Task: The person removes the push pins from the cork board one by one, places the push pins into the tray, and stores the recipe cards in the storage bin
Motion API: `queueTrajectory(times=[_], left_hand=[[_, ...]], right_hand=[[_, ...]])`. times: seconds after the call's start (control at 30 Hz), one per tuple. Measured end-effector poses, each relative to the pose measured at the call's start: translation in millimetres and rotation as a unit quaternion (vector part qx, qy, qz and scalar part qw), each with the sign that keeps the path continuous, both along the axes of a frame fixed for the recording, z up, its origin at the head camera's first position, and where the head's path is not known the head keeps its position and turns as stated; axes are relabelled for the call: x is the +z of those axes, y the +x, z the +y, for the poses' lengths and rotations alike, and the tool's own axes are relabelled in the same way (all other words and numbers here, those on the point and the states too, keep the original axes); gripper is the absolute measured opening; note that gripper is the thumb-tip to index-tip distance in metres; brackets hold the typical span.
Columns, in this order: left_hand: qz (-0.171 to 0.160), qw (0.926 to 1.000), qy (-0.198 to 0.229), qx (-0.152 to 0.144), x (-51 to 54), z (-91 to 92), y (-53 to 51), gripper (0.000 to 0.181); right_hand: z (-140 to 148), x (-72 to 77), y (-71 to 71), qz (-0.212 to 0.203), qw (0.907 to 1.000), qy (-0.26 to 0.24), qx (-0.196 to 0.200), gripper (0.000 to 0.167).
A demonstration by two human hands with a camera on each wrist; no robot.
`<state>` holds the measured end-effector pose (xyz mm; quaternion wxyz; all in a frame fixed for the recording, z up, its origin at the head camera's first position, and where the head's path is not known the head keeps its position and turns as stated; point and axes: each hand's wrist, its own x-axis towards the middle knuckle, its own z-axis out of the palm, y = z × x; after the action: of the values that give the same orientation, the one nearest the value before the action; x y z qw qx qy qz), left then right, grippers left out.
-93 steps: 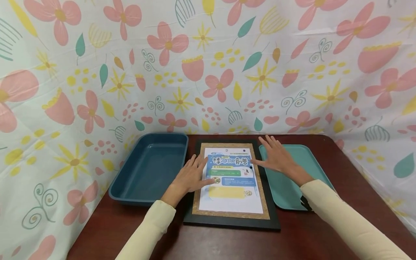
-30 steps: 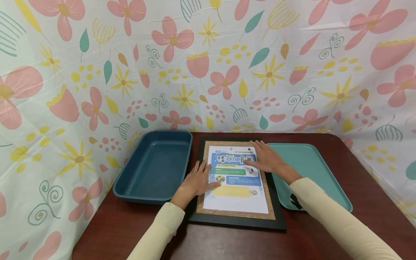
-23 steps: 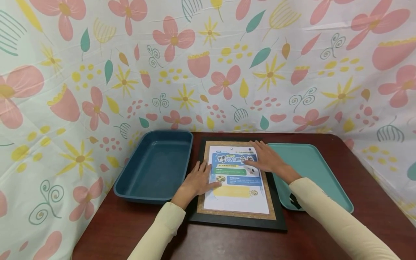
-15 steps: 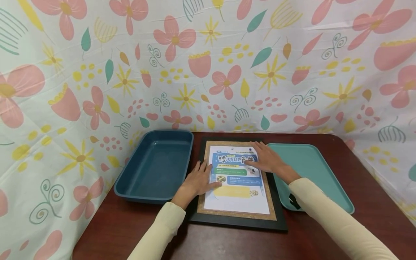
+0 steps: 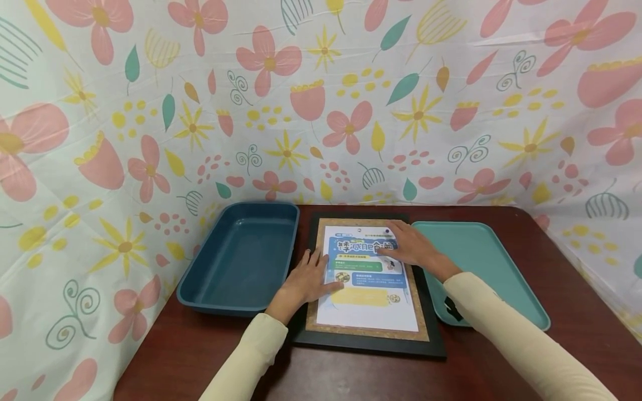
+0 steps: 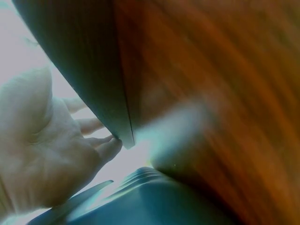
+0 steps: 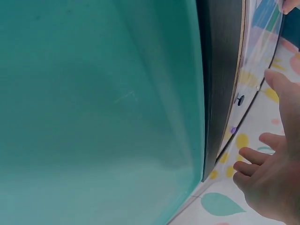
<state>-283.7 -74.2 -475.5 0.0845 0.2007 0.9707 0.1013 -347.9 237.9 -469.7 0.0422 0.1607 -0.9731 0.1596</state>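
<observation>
A printed sheet (image 5: 368, 312) with blue, green and yellow panels lies on a cork board (image 5: 371, 333) in a wide black frame (image 5: 368, 347). Pushpins dot its upper part; a purple pushpin (image 7: 233, 130) and a black pushpin (image 7: 240, 100) show in the right wrist view. My left hand (image 5: 303, 284) spreads over the board's left side, thumb over the sheet. My right hand (image 5: 413, 248) lies over the upper right edge, fingers extended, covering part of the sheet. Neither hand grips anything; how firmly they touch the board cannot be told.
On the left stands a deep blue tray (image 5: 241, 262) close beside the board. A flat teal tray (image 5: 481, 262) is at the right, partly under my right forearm. Both are on a dark red-brown table (image 5: 220, 356). A flowered cloth (image 5: 321, 111) hangs behind.
Since the oldest frame, my right hand has moved from above the board and teal tray onto the board's upper right edge. Over the last second both hands have hardly moved; the view has shifted slightly.
</observation>
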Motion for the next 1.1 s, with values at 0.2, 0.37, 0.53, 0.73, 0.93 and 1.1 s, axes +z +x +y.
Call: queueTrajectory(times=[0.2,0.37,0.53,0.73,0.93,1.1], left_hand=[[-0.006,1.0,0.006,-0.003,0.7,1.2,0.3,0.096],[-0.006,0.9999,0.007,-0.008,1.2,2.2,0.0,0.095],[-0.004,1.0,0.003,-0.006,0.9,3.0,-0.2,0.096],[-0.002,1.0,-0.001,-0.001,-0.1,2.8,0.0,0.097],[-0.004,1.0,-0.004,0.003,0.7,1.2,0.5,0.097],[-0.006,1.0,-0.002,0.003,-0.6,0.0,-1.2,0.098]], right_hand=[[-1.2,-1.9,-3.8,-0.014,0.9999,-0.002,-0.002,0.094],[-3.3,-3.3,-7.3,-0.025,0.9996,-0.013,-0.002,0.093],[-5.9,-4.0,-10.4,-0.04,0.9988,-0.03,0.0,0.09],[-8.0,-6.5,-15.2,-0.047,0.9982,-0.035,0.007,0.087],[-11.3,-6.1,-17.0,-0.05,0.9974,-0.052,0.009,0.084],[-15.0,-5.2,-19.7,-0.047,0.9973,-0.056,0.014,0.082]])
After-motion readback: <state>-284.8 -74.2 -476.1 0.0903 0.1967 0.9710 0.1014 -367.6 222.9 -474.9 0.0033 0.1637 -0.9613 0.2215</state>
